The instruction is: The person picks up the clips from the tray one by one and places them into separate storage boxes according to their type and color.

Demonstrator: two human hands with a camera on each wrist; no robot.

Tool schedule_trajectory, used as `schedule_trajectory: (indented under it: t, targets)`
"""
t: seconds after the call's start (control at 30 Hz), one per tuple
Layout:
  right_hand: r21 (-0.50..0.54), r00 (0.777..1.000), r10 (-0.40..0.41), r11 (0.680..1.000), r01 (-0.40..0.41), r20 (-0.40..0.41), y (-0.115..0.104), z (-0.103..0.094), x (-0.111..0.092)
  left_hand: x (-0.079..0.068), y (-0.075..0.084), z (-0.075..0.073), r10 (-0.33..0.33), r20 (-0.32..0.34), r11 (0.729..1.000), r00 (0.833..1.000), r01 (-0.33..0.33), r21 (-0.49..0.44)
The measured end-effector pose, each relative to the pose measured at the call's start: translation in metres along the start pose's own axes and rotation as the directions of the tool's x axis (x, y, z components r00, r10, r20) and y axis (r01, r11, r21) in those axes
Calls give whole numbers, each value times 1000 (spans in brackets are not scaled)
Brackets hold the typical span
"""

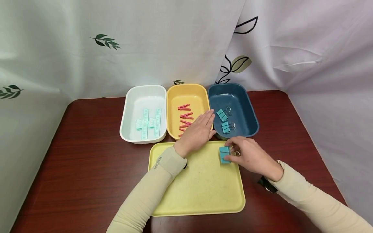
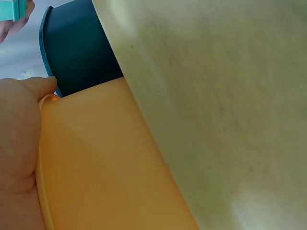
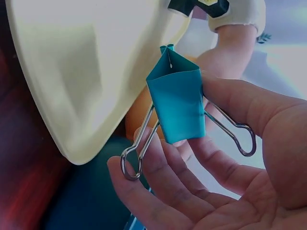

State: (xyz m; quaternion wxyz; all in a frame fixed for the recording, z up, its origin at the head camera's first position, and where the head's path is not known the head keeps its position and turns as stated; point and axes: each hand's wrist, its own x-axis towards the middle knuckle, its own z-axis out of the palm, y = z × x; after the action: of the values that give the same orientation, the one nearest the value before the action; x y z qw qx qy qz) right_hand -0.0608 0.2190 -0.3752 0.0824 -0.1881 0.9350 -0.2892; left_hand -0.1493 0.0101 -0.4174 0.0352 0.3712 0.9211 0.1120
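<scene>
Between the thumb and fingers of my right hand (image 1: 250, 154) is a teal binder clip (image 1: 224, 155), held over the right part of the yellow tray (image 1: 201, 194). Its wire handles stick out to either side in the right wrist view, where the clip (image 3: 180, 103) shows its broad back. My left hand (image 1: 198, 131) lies with straight fingers across the front right rim of the yellow bin, fingertips at the edge of the blue bin (image 1: 253, 124). Inside the blue bin lie two more teal binder clips (image 1: 225, 127).
The yellow bin (image 1: 172, 97) contains several red clothespins (image 1: 186, 116), partly hidden by my left hand. To its left, a white bin (image 1: 125, 119) holds two mint ruler clips (image 1: 144, 124). All three bins stand side by side behind the tray on a dark red wooden table (image 1: 87, 161).
</scene>
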Motion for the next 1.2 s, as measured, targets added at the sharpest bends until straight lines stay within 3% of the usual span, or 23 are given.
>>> schedule_trajectory:
  t: [0.63, 1.2]
  targets:
    - [-2, 999, 31, 1000, -31, -40, 4, -19, 11, -1, 1, -1, -6, 10, 1000, 1000, 6, -2]
    - [9, 989, 115, 993, -115, -96, 17, -37, 26, 0, 1, -1, -8, 15, 1000, 1000, 8, -3]
